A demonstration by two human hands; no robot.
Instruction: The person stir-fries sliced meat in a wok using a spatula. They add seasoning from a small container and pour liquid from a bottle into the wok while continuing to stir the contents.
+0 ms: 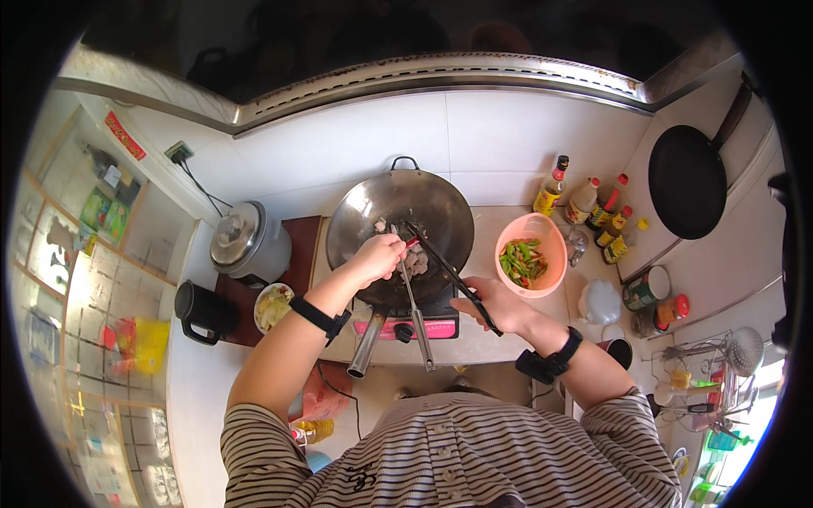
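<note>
A steel wok (444, 197) sits on a stove with a pink front panel (441, 328). Pale pieces of meat (416, 263) lie in its bottom. Above them, my left hand (379, 259) pinches a small red item (413, 242), possibly a chili. My right hand (498, 303) grips a long black two-armed tool (454, 276), scissors or tongs, whose far end reaches over the wok beside the red item. A metal cooking utensil (419, 330) leans in the wok, its handle pointing towards me; my left hand partly hides its upper part.
Right of the wok stand a pink bowl (559, 254) of cut peppers and several sauce bottles (550, 190). On the left are a rice cooker (244, 238), a black kettle (202, 311) and a bowl of cut vegetables (273, 308). The wok handle (366, 349) juts past the counter edge.
</note>
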